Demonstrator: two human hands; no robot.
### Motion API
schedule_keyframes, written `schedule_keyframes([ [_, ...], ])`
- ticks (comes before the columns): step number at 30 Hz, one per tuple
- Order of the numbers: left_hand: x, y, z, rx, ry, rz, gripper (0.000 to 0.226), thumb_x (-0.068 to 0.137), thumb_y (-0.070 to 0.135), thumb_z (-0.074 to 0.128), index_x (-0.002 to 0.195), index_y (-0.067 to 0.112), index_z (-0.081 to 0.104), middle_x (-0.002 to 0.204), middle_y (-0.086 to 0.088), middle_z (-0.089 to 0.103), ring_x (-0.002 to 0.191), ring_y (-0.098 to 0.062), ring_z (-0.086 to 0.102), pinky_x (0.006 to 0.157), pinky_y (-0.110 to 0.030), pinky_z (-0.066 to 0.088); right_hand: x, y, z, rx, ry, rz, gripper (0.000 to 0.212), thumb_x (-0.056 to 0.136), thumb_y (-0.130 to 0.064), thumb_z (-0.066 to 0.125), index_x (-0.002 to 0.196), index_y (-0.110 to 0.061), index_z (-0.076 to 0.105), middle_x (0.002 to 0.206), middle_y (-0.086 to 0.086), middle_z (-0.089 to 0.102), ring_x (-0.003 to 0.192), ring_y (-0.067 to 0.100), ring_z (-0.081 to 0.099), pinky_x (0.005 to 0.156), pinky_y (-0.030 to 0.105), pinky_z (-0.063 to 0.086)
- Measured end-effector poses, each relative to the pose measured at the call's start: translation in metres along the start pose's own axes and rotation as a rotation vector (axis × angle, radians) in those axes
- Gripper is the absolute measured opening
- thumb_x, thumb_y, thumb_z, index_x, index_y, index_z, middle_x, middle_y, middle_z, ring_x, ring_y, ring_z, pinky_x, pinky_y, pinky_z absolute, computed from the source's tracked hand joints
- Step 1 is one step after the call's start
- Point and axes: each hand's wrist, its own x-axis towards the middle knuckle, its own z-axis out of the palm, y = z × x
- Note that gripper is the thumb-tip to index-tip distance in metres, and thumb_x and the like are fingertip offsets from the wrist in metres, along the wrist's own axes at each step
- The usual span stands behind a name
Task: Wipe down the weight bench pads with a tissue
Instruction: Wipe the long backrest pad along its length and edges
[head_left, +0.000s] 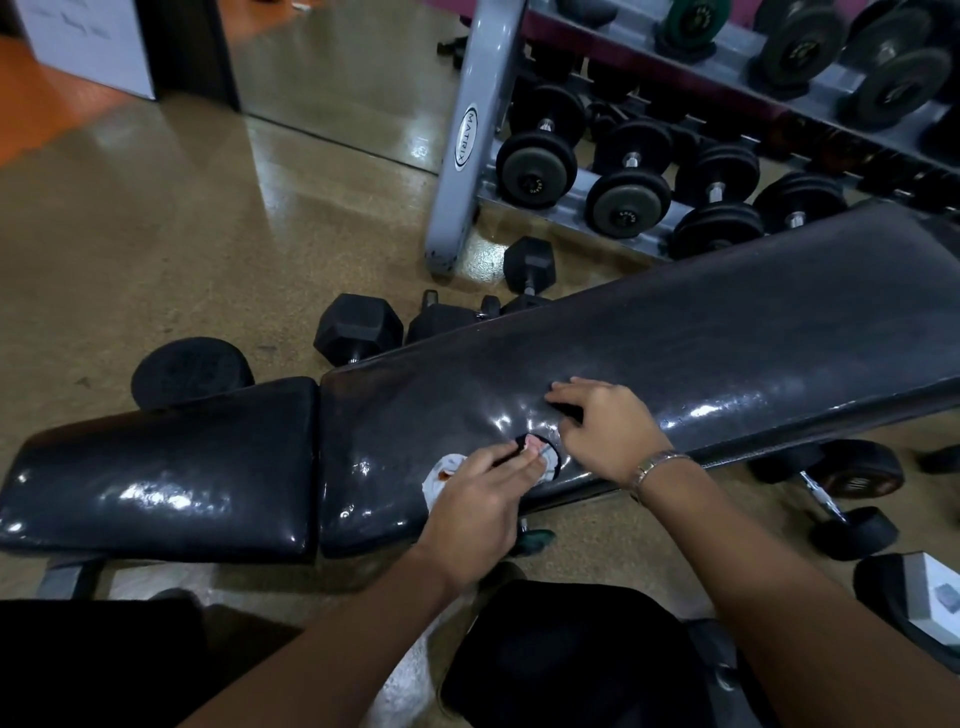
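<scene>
A black weight bench lies across the view, with a short seat pad (161, 478) on the left and a long back pad (675, 353) rising to the right. My left hand (478, 499) presses a crumpled white tissue (441, 470) onto the back pad near its front edge, and its fingertips reach a torn hole (540, 452) in the vinyl. My right hand (608, 426) rests flat on the pad just right of that hole, fingers spread, with a metal watch on the wrist. The tissue is mostly hidden under my left hand.
A grey dumbbell rack (462, 145) with several round dumbbells stands behind the bench. Hex dumbbells (358, 327) lie on the floor beside the back pad. More dumbbells (852, 499) sit on the floor under the pad at right. A mirror wall is at the back left.
</scene>
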Motion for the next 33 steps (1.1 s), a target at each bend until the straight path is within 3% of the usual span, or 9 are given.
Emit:
schedule_keyframes([
  [4,-0.006,-0.003,-0.004,0.052,-0.019,0.113,0.055,0.083,-0.009,0.062,0.134,0.012,0.064,0.142,0.001,0.060,0.124,-0.024,0.058,0.100,-0.039,0.052,0.001,0.000,0.000,-0.015,-0.015,0.004,0.043,0.085,-0.016,0.057,0.127,-0.022,0.065,0.139,-0.011,0.056,0.137,0.005,0.039,0.114,0.027,0.033],
  [11,-0.019,-0.009,-0.011,0.035,-0.074,0.243,0.045,0.093,-0.002,0.045,0.132,0.010,0.065,0.140,0.002,0.061,0.129,-0.023,0.054,0.099,-0.041,0.053,0.000,0.003,-0.002,-0.032,-0.037,-0.005,0.042,0.087,-0.022,0.056,0.128,-0.027,0.064,0.141,-0.015,0.054,0.138,0.001,0.036,0.113,0.024,0.031],
  [14,-0.020,-0.012,-0.020,0.027,-0.075,0.316,0.044,0.096,-0.003,0.044,0.134,0.011,0.063,0.145,0.002,0.057,0.130,-0.024,0.055,0.102,-0.040,0.050,0.002,0.006,-0.007,0.022,-0.044,0.022,0.040,0.086,-0.022,0.055,0.124,-0.032,0.066,0.138,-0.013,0.057,0.130,0.005,0.048,0.109,0.024,0.038],
  [17,-0.004,-0.022,-0.027,-0.012,0.003,0.235,0.049,0.093,-0.010,0.046,0.136,0.009,0.061,0.147,0.000,0.055,0.129,-0.026,0.056,0.104,-0.042,0.048,0.006,0.011,-0.015,0.086,-0.009,0.019,0.038,0.085,-0.023,0.053,0.118,-0.035,0.068,0.127,-0.011,0.065,0.116,0.010,0.060,0.103,0.025,0.045],
  [23,0.083,-0.054,-0.030,0.013,0.156,0.040,0.042,0.093,-0.009,0.049,0.128,0.006,0.067,0.137,-0.005,0.064,0.120,-0.028,0.060,0.107,-0.036,0.047,0.011,0.029,-0.027,-0.180,0.125,-0.104,0.038,0.085,-0.021,0.053,0.119,-0.025,0.069,0.129,-0.005,0.064,0.124,0.017,0.052,0.106,0.034,0.042],
  [26,0.125,-0.071,-0.023,0.031,0.177,-0.073,0.046,0.090,-0.009,0.051,0.128,0.010,0.068,0.136,-0.002,0.065,0.119,-0.027,0.061,0.105,-0.036,0.048,0.009,0.043,-0.024,-0.265,0.122,-0.101,0.045,0.080,-0.027,0.048,0.120,-0.026,0.069,0.134,-0.001,0.062,0.127,0.022,0.049,0.109,0.039,0.038],
  [30,0.167,-0.086,-0.017,0.046,0.147,-0.197,0.048,0.091,0.006,0.041,0.128,0.017,0.069,0.133,0.002,0.067,0.118,-0.024,0.060,0.102,-0.033,0.049,0.006,0.048,-0.019,-0.278,0.155,-0.115,0.048,0.078,-0.029,0.045,0.120,-0.026,0.069,0.135,-0.002,0.061,0.129,0.021,0.050,0.110,0.039,0.037],
  [33,0.179,-0.087,-0.013,0.049,0.088,-0.236,0.043,0.090,-0.002,0.046,0.123,0.012,0.072,0.125,-0.004,0.071,0.116,-0.027,0.061,0.103,-0.026,0.044,0.007,0.050,-0.018,-0.257,0.163,-0.112,0.048,0.079,-0.030,0.045,0.120,-0.028,0.069,0.135,-0.003,0.061,0.130,0.019,0.050,0.110,0.039,0.036],
])
